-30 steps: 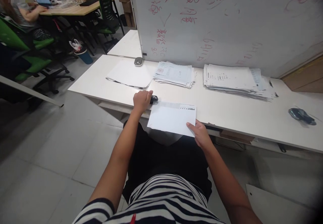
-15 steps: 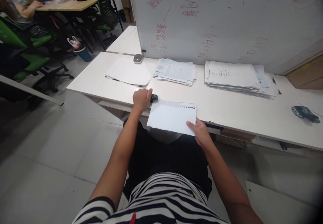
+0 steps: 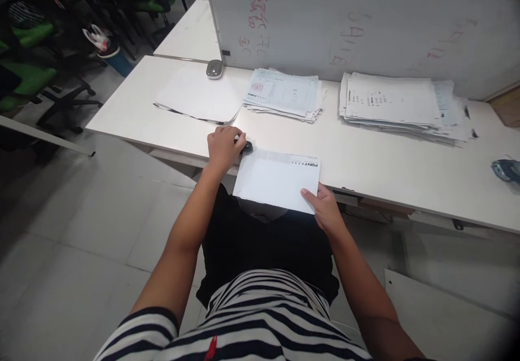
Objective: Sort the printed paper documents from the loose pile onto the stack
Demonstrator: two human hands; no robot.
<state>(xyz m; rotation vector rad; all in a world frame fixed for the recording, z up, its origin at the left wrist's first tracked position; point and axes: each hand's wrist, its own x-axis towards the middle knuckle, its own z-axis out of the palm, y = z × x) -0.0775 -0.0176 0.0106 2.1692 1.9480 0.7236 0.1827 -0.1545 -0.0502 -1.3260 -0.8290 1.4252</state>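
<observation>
A white sheet of paper with a small printed header lies over the front edge of the white desk. My right hand pinches its near right corner. My left hand is closed over a small black object, seemingly a stapler, pressed at the sheet's far left corner; most of the object is hidden under my fingers.
Further back lie a loose white sheet and two stacks of printed papers. A grey mouse-like object sits by the whiteboard. A dark object rests at the desk's right edge. Green chairs stand at left.
The view has tilted down and moved closer to the desk. My hands keep their places on the sheet and the black object; my left fingers curl a little tighter.
</observation>
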